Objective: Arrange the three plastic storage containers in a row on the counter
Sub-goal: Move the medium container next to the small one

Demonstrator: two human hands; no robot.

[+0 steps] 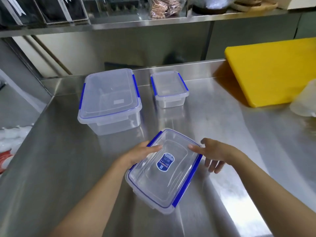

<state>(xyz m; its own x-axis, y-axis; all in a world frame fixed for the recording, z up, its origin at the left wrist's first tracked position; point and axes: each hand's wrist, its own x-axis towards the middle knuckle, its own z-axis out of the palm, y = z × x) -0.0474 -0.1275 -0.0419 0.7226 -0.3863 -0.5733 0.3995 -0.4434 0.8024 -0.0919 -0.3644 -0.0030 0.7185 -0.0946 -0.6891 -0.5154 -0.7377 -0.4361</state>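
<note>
Three clear plastic containers with blue clips stand on the steel counter (68, 168). The large container (109, 100) is at the back left. To its right, near the back edge, sits the small container (169, 88). The medium container (164, 170), with a blue label on its lid, lies skewed close to me. My left hand (140, 154) grips its left side, thumb on the lid. My right hand (213, 153) holds its right side, thumb on the lid and fingers spread past the rim.
A yellow cutting board (271, 72) lies at the back right, with a pale translucent object (304, 101) at the right edge. A steel shelf (136, 23) with packets runs above the back. The counter's left edge drops off, with white and red items (8, 144) beyond.
</note>
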